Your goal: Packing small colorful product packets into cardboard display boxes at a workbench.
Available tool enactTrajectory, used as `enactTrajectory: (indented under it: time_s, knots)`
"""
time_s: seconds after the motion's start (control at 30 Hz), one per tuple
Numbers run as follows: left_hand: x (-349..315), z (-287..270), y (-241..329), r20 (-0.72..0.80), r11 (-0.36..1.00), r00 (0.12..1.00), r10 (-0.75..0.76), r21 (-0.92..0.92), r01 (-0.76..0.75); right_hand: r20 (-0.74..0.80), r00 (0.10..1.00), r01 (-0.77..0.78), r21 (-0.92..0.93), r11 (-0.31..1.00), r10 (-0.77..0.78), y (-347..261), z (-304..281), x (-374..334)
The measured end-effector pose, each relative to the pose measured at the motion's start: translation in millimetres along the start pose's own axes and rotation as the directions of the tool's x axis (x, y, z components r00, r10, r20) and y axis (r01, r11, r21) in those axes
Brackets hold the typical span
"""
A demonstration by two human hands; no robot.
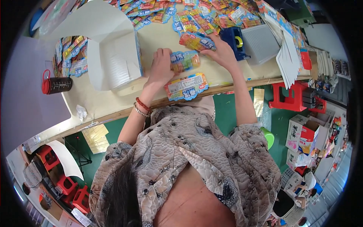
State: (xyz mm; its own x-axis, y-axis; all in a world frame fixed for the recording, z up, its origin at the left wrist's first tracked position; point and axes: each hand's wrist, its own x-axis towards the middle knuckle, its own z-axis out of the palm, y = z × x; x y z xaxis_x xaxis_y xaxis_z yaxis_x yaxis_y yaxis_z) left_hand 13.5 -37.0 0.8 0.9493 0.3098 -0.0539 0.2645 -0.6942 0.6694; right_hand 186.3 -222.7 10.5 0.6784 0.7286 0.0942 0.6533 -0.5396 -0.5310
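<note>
In the head view, the right hand (222, 53) pinches an orange-and-blue, wavy-edged plastic packet (197, 41) by one end, thumb against fingers, apparently leaving most of its printed body free. The left hand (162, 63) has its fingers curled close together at the left end of a clear, blue-edged plastic packet with coloured contents (187, 60); whether they pinch or merely steady it cannot be told. Nearer the person than both hands' fingers, a label-up orange-and-blue packet (187, 87) lies flat on the cream-topped bench (155, 36). Left of the left fingers stands an open white cardboard box (113, 56), probably placed for easy reach. Beyond the right fingers spreads a heap of colourful packets (159, 13); just right of them sits a dark blue tape dispenser (229, 39). The packets bear bold cartoonish lettering; the pale panel's fine print is too small to read.
</note>
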Motion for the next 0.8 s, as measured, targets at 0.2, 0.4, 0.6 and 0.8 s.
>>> enactTrajectory:
  time_s: [0.2, 0.4, 0.6, 0.8]
  knots:
    - [10.8, 4.3, 1.2, -0.098, 0.834, 0.847, 0.522, 0.263, -0.484, 0.13, 0.981, 0.12, 0.153, 0.981, -0.141, -7.0, 3.6, 19.0]
    - [13.3, 4.7, 12.2, -0.381, 0.926, 0.853, 0.356, 0.266, -0.267, 0.228, 0.925, 0.252, 0.234, 0.939, -0.305, -27.5, 8.2, 26.5]
    - [19.2, 2.6, -12.5, -0.266, 0.954, 0.941, 0.209, -0.154, -0.256, -0.013, 0.98, 0.198, 0.049, 0.979, -0.198, -53.3, -20.4, -35.0]
    - [15.4, -0.3, -8.2, -0.305, 0.954, 0.91, 0.282, -0.01, -0.299, 0.22, 0.904, 0.386, -0.049, 0.921, -0.367, -73.7, 10.7, -97.8]
